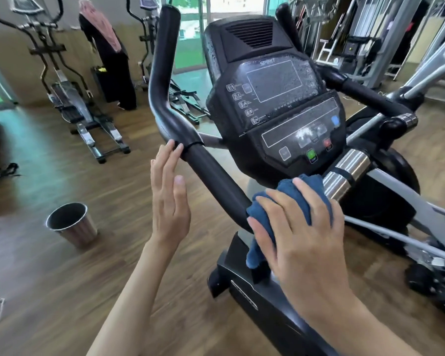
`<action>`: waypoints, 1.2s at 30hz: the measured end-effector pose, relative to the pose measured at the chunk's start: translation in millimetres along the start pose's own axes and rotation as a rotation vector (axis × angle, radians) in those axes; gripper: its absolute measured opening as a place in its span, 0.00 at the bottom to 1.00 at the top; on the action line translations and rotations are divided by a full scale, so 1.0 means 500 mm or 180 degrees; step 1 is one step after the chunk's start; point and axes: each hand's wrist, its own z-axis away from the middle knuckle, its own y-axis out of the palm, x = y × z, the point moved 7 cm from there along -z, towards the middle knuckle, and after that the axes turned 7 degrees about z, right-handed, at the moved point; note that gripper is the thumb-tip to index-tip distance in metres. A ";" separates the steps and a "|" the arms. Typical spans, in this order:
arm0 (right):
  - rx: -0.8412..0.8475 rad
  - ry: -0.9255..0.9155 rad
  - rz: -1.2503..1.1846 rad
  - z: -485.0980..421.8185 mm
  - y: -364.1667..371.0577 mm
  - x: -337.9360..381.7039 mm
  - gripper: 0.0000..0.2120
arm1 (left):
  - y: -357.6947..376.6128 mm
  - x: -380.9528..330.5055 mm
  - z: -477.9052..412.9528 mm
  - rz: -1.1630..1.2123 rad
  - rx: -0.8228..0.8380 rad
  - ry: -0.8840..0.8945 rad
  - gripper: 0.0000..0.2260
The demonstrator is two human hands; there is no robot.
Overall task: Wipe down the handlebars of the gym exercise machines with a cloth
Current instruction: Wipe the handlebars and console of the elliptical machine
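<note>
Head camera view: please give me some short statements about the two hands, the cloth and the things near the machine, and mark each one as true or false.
1. The right hand holds a blue cloth around the black handlebar. True.
2. The left hand grips the handlebar with a closed fist. False: its fingers are straight, and only their tips touch the bar.
3. A metal bin stands on the wooden floor, to the left of the hands. True.
4. The cloth lies on the floor. False: it is on the handlebar, under the right hand, with one end hanging down.
</note>
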 end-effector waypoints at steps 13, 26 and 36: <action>0.0348 -0.0482 -0.0409 0.005 -0.010 0.020 0.17 | -0.016 0.016 -0.008 0.0087 0.0370 0.0011 0.20; 0.0462 0.0209 0.0364 -0.112 0.040 0.134 0.21 | -0.013 0.016 -0.011 0.0110 0.0279 0.0077 0.20; 0.0452 -0.0179 -0.0444 -0.028 0.001 0.077 0.23 | -0.014 0.015 -0.011 0.0094 0.0268 0.0216 0.20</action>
